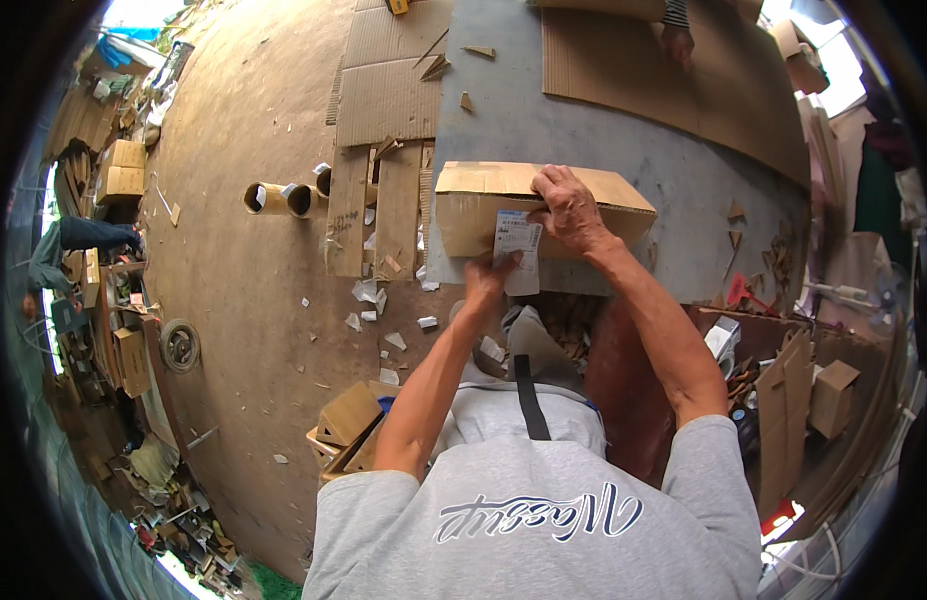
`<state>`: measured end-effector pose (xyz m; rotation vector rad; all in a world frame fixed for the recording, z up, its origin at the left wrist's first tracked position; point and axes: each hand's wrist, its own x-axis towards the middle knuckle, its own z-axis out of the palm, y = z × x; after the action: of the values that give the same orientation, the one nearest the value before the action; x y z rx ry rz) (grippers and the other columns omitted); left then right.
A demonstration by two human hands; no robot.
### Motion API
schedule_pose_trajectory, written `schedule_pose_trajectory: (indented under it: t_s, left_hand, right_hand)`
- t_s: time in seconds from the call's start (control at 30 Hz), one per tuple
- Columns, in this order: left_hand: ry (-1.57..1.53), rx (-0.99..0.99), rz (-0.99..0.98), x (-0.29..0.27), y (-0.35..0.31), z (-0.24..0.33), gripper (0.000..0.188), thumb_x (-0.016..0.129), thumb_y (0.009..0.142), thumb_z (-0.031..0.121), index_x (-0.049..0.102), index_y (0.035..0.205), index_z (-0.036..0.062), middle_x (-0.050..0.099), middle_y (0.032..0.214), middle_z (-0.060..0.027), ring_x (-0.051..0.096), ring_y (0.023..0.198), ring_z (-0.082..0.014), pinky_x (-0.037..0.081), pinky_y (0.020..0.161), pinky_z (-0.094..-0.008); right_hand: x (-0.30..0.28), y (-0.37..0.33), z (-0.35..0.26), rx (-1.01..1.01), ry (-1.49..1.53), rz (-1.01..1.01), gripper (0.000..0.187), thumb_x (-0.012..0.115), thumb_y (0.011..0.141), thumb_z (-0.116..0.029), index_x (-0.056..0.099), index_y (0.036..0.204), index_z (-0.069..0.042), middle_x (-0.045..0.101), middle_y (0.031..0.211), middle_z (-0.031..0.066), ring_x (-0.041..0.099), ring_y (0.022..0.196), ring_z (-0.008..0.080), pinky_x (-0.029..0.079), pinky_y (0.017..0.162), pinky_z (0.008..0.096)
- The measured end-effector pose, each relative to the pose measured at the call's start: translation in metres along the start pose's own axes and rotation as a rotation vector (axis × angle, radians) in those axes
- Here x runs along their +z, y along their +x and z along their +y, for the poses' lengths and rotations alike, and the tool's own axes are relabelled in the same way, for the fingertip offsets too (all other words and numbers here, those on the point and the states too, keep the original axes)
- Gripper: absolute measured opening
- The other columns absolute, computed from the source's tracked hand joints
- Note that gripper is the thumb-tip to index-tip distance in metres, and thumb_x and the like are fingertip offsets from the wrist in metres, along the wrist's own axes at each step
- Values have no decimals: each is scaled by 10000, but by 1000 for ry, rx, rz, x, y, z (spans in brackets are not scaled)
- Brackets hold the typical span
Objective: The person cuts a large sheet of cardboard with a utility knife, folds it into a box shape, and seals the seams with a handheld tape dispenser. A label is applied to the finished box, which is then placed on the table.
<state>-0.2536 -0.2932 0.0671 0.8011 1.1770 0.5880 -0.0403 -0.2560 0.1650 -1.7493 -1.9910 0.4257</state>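
Observation:
A long brown cardboard box lies crosswise on the grey tabletop in front of me. A white printed label hangs against its near side. My left hand is closed on the label's left edge, low on the box. My right hand bends over the box's upper near edge with curled fingers. Its thumb side is at the label's top corner; whether it also pinches the label I cannot tell.
Beyond the box, a person's hand in a striped sleeve rests by a large cardboard sheet. Flattened cardboard and cardboard tubes are to the left. Paper scraps litter the floor. Small boxes stand beside my left arm.

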Motion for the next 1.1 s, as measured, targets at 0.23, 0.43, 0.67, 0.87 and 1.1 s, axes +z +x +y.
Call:
schedule_pose_trajectory:
  t_s: [0.23,0.43,0.67,0.87,1.1]
  left_hand:
    - [86,123,-19,-5,29,-12,277,817,932,175,796,1125,-23,790,971,-68,712,851,-159,568,764,-347]
    - [265,212,59,-9,51,-30,381,872,820,265,797,1095,12,811,972,-130,765,882,-207,584,768,-383]
    - [920,300,-73,-63,18,-85,477,878,778,387,767,1000,-19,758,992,-284,748,953,-437,576,807,-515]
    - [1466,-386,-27,-153,-63,-70,584,751,933,503,747,1136,-45,748,1167,-296,727,1128,-433,588,951,-516]
    - [1271,1124,77,-42,-23,125,445,818,795,86,669,1211,30,672,1258,-191,613,1237,-391,512,1005,-489]
  right_hand:
    - [-12,-2,-6,-142,-131,41,475,782,752,39,649,1205,-11,645,1323,176,592,1257,380,513,1077,440]
    - [12,-49,-38,312,835,118,303,678,836,-17,727,1131,31,758,1099,153,729,985,300,606,917,397]
    - [151,-56,-17,863,1588,192,189,637,952,-87,756,1029,37,780,1003,173,773,935,282,638,906,416]
    - [198,-122,-8,906,1339,-144,160,589,927,-44,747,948,-35,762,885,99,732,778,205,630,775,352]
    - [145,-83,5,627,976,-95,145,588,891,-35,722,849,2,730,815,87,691,744,174,580,708,357]
